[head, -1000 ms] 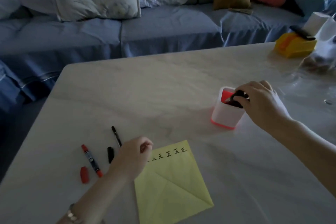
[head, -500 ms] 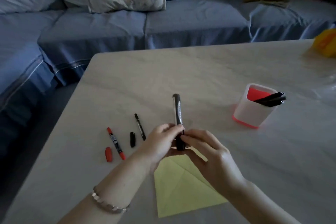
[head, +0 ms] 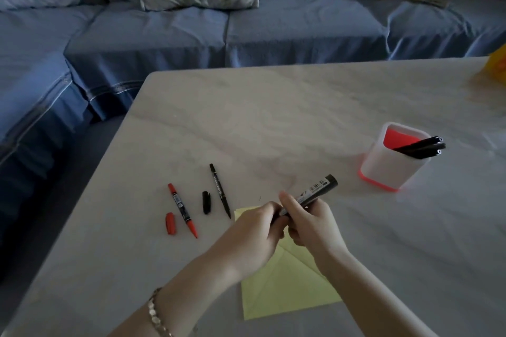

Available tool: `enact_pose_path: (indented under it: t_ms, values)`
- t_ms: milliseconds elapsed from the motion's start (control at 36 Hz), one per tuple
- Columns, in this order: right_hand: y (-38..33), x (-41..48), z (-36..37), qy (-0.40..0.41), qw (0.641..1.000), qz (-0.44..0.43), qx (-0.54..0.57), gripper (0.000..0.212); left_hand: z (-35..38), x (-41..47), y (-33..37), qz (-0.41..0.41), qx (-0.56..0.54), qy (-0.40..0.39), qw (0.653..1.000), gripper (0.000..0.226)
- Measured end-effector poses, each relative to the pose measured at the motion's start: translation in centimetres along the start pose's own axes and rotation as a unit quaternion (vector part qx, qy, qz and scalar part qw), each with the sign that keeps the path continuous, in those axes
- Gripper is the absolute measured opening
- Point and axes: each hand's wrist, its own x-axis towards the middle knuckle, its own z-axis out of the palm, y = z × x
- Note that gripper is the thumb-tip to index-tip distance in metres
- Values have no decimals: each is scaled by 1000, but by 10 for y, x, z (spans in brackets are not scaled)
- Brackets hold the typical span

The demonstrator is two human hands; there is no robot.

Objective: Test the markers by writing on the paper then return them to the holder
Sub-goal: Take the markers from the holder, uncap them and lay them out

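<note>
Both hands meet over the yellow paper (head: pixel 284 287) near the table's front. My right hand (head: pixel 312 223) grips the barrel of a thick black marker (head: pixel 319 189), which tilts up to the right. My left hand (head: pixel 257 230) closes around its lower end; the cap there is hidden by fingers. To the left lie an uncapped red marker (head: pixel 182 209) with its red cap (head: pixel 170 223), and a thin black marker (head: pixel 220 190) with its black cap (head: pixel 206 202). The white holder (head: pixel 388 169) with a red base stands at the right, with black markers (head: pixel 419 146) leaning in it.
The pale marble table (head: pixel 273 123) ends at a rounded corner on the far left. A blue sofa (head: pixel 219 33) with cushions runs behind it. A yellow object (head: pixel 497 63) sits at the table's far right edge.
My right hand left the holder and brought a thick black marker over the paper. My left hand rose to join it. The marker tipped from upright to slanting right.
</note>
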Motion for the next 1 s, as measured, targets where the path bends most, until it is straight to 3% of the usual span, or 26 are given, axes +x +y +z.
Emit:
enact_pose_path:
  t_ms: [139,333,611,722,778,833,917,1000]
  values:
    - [3,-2,3,47,998,-30,9,37,12,-1,4,-5,39,15,999,28]
    - [3,-6,0,1,997,-43,63,41,12,-3,4,24,79,36,996,20]
    - [10,-7,-3,-47,991,-80,96,37,9,-9,5,34,49,17,998,25]
    - [14,-6,-5,-12,994,-72,83,45,13,-8,1,3,-33,-8,999,24]
    - [10,-3,-7,17,995,-65,75,34,13,-7,-2,-21,-43,-19,999,27]
    - [8,4,-10,29,987,-32,158,34,13,-5,-6,-46,-32,-38,998,33]
    - [3,16,-12,21,911,54,408,39,16,-5,-10,-80,-39,-66,994,33]
    - [-1,27,-8,37,889,122,440,45,28,-7,-3,-112,-65,-72,989,32]
